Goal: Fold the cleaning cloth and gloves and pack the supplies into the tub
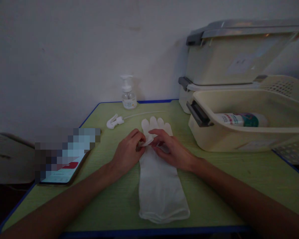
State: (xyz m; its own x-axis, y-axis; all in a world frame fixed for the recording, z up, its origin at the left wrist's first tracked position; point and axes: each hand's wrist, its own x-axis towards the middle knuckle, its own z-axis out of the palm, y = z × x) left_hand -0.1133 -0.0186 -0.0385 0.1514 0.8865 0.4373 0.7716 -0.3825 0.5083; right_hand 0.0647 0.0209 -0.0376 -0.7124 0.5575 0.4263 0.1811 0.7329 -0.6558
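A white glove (161,189) lies flat on the green table, its fingers pointing toward the wall and its wide cuff near the front edge. My left hand (131,146) is closed on the glove's thumb, which is folded over the palm. From the other side, my right hand (173,151) reaches over the palm. Its thumb and a finger come together at the same folded part, while the index finger stretches above it. The exact contact under my right fingertips is partly hidden.
A phone (67,166) lies at the left. Behind are a pump bottle (129,99) and a white nozzle with a thin tube (114,121). At right, a cream basket (239,136) holds a white-and-green bottle (241,119); lidded storage boxes (229,59) stand behind it.
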